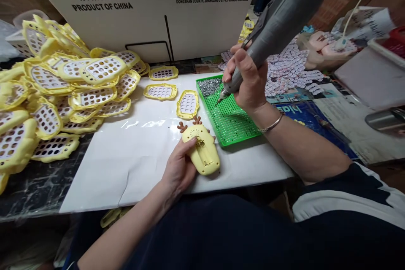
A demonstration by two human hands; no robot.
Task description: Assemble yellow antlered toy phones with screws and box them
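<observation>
My left hand [179, 168] is closed around a yellow toy phone shell [202, 149] with small brown antlers, which lies back side up on the white sheet [126, 164]. My right hand [248, 80] grips a grey electric screwdriver [278, 21], tilted, with its bit tip touching the green perforated screw tray [232, 124]. A heap of small silver screws [209, 86] fills the tray's far corner, just left of the bit.
A big pile of yellow keypad covers [57, 93] fills the left side, with three loose covers [188, 104] near the tray. A large cardboard box [152, 8] stands behind. White keypad pieces [291, 69], papers and a metal cup [384, 120] lie to the right.
</observation>
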